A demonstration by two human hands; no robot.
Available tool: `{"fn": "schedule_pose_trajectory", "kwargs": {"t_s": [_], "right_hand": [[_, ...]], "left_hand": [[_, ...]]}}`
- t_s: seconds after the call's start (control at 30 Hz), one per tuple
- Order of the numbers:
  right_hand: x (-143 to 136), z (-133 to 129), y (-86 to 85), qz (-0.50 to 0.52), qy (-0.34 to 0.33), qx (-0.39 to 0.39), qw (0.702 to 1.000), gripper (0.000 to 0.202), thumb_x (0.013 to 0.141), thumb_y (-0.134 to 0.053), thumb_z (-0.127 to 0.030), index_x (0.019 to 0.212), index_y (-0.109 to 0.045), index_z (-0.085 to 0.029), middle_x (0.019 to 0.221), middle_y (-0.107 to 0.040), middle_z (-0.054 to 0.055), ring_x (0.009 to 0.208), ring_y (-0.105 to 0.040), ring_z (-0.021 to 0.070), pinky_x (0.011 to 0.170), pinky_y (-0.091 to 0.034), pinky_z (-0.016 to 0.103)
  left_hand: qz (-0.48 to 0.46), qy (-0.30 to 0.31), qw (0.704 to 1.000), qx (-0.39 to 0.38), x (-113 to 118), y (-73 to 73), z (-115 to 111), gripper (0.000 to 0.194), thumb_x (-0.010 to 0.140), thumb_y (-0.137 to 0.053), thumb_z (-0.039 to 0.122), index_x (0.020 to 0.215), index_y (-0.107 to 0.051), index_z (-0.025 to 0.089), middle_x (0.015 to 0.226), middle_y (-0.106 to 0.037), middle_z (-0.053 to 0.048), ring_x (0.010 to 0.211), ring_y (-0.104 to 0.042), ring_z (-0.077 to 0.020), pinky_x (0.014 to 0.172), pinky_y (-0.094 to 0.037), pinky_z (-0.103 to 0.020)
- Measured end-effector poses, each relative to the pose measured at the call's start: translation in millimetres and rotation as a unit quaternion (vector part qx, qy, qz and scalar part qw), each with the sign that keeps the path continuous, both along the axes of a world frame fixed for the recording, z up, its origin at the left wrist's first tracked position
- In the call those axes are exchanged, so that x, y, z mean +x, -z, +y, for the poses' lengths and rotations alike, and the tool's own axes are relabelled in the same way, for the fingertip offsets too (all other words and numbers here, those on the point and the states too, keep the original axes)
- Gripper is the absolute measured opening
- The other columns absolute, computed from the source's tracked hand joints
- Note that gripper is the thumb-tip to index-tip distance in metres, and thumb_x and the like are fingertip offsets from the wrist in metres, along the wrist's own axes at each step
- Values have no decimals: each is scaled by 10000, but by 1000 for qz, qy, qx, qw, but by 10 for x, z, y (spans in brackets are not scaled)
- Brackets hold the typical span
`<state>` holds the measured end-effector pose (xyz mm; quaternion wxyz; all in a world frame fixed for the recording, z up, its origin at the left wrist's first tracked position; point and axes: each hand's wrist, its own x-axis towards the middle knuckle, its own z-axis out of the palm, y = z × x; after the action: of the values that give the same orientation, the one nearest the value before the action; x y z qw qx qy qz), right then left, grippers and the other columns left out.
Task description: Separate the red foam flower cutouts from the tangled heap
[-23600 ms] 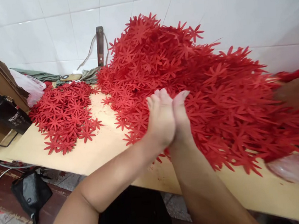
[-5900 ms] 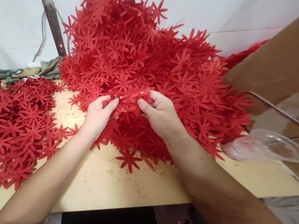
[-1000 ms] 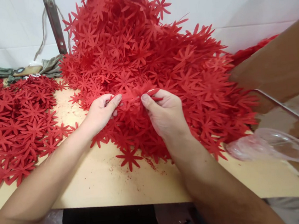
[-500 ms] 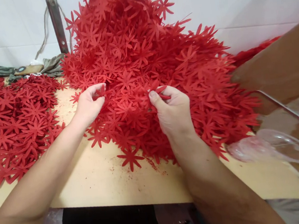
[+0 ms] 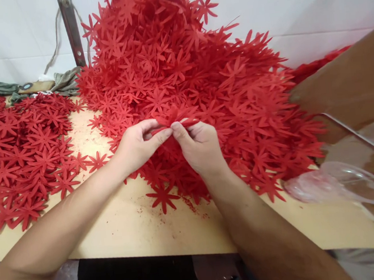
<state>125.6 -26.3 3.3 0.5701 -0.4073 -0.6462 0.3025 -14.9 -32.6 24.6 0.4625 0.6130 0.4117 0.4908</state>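
In front of a tall heap of red flower-shaped cutouts (image 5: 179, 69), my two hands meet fingertip to fingertip. My right hand (image 5: 201, 145) is closed, its thumb pressing a small bunch of red flower cutouts (image 5: 188, 121) against the bent fingers. From the left, my left hand (image 5: 140, 145) pinches the same red petals between thumb and fingers; how many layers are there I cannot tell. Just below the hands, a single red flower cutout (image 5: 163, 198) lies flat at the heap's lower edge.
A second, lower pile of red flower cutouts (image 5: 18, 157) covers the table's left side. Clear plastic (image 5: 342, 184) lies at the right, beside a cardboard box (image 5: 352, 91). A metal bar (image 5: 71, 29) stands by the white wall. Red crumbs dot the pale tabletop (image 5: 122, 227).
My left hand has moved right and slightly down to meet the right hand. My right hand has shifted a little left, keeping its red cutouts pinched.
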Motion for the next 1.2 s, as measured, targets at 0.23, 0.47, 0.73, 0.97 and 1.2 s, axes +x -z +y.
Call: {"fn": "schedule_pose_trajectory", "kwargs": {"t_s": [0.23,0.47,0.73,0.97,1.2], "right_hand": [[-14,6,32,6,-125,-65,990,343,708,-674,-504,851,-592,-203,777,-641,2,734,-597,131,718,-513,288],[51,74,35,52,-57,-102,992,230,665,-707,-381,737,-591,-197,661,-573,-26,602,-503,97,593,-455,261],[52,59,28,14,-17,-112,993,432,708,-631,-583,573,-527,-187,512,-466,-37,482,-381,72,488,-319,242],[27,58,56,-9,-99,-72,992,436,705,-619,-613,621,-569,-188,600,-538,-21,590,-478,96,611,-430,253],[22,34,44,-24,-117,-91,989,348,703,-661,-529,723,-626,-183,645,-564,-18,588,-476,82,548,-425,227]], "left_hand": [[-109,-72,987,-97,-65,-58,32,145,766,-541,112,624,-537,137,549,-538,64,501,-469,-23,554,-404,-153],[-155,-128,969,-142,-172,-91,89,82,754,-549,121,718,-491,166,582,-578,69,527,-565,-38,526,-419,-146],[-145,-41,980,-127,-162,-54,42,255,746,-633,281,601,-458,165,514,-522,65,460,-467,-29,473,-348,-156],[-111,10,991,-68,-67,-5,19,213,637,-751,243,655,-566,140,665,-608,44,612,-534,-41,661,-431,-191],[-82,-142,985,-50,-163,-43,117,253,644,-749,254,579,-530,146,525,-534,58,515,-447,-42,558,-380,-187]]}}
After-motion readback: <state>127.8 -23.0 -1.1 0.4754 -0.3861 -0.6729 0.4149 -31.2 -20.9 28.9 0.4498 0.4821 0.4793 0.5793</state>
